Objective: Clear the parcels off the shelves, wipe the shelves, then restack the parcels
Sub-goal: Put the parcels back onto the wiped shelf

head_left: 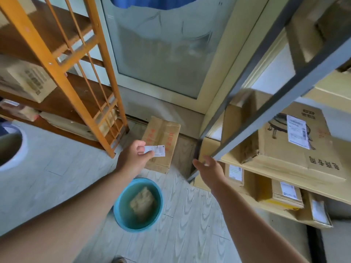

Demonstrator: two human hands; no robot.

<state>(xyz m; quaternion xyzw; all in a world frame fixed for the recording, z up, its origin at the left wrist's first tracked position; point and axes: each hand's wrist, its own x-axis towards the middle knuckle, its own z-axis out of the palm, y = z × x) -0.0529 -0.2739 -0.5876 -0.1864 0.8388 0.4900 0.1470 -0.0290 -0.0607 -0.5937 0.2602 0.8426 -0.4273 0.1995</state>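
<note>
Cardboard parcels (pixel 284 137) crowd the cream shelves (pixel 269 168) on your right, and one box (pixel 161 143) sits on the floor by the door. Your left hand (pixel 133 158) pinches a small white label (pixel 155 150); your right hand (pixel 209 168) reaches, fingers loose, toward the shelf edge. Drop the label first, then lift the big parcel with both hands, since the basin (pixel 121 211) with its soaking cloth (pixel 142 202) waits near your feet

One head-worn wide view looks steeply down, close between two shelving units.
</note>
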